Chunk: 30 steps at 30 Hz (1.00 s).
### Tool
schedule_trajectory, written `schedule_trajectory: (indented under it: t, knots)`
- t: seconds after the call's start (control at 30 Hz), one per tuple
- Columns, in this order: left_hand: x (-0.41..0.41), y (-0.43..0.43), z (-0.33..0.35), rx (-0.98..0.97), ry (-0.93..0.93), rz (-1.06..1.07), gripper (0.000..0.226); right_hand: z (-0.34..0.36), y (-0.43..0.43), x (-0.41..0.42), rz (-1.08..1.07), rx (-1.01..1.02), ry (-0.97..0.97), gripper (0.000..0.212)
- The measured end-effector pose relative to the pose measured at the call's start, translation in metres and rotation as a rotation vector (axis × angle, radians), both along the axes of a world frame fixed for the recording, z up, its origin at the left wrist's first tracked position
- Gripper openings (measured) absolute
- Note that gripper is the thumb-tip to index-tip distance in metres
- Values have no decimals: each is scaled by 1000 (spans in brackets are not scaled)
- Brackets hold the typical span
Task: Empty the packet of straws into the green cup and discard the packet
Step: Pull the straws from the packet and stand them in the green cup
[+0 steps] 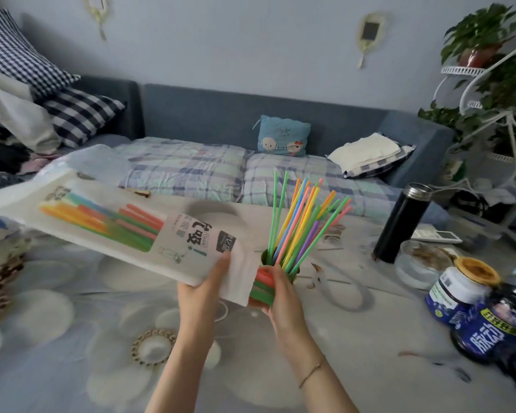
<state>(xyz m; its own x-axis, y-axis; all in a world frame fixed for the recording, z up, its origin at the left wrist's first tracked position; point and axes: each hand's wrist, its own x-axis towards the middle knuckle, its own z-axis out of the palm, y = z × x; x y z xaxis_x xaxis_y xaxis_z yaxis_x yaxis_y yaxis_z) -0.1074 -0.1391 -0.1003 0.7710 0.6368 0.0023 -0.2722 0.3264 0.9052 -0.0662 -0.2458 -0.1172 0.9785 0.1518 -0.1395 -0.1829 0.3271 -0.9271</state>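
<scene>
The left hand (202, 289) grips the packet (102, 210) by its open end above the surface (370, 338). The right hand (283, 301) pinches the straws (262, 286) protruding from it, beside the green cup (294, 273).

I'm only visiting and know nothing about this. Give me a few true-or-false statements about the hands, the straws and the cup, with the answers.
1. The green plastic cup already has many coloured straws standing in it. True.
2. The white straw packet with a clear window is empty. False: coloured straws still show through its window.
3. The left hand holds the packet at the end nearest the cup. True.
4. The right hand lies flat on the table. False: its fingers grip the red and green straw ends sticking out of the packet.
5. The tall black flask lies on its side. False: it stands upright, right of the cup.
</scene>
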Motion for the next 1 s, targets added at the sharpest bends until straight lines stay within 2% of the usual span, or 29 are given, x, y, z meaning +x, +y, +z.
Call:
schedule_trajectory:
  t: [0.1, 0.17, 0.33, 0.47, 0.67, 0.83, 0.93, 1.0]
  knots:
    - [-1, 3, 0, -102, -13, -14, 44, 1, -6, 1, 44, -278, -218, 25]
    - [-2, 4, 0, -151, -17, -42, 43, 5, -13, 4, 65, -377, -332, 19]
    - [0, 11, -1, -251, -19, -102, 44, 22, -26, 13, 159, -440, -524, 12]
    - [2, 20, 0, -389, -4, -131, 44, 42, -33, 17, 62, -424, -592, 18]
    - [2, 29, 0, -536, -80, -68, 43, 63, -43, 18, -199, -200, -472, 30]
    - [3, 27, -2, -538, -70, -94, 33, 60, -30, 14, -103, -217, -291, 12]
    - [4, 27, -2, -536, -75, -93, 37, 60, -25, 14, -66, -230, -271, 19]
    - [4, 28, -2, -551, -89, -98, 39, 64, -27, 14, -148, -144, -264, 21]
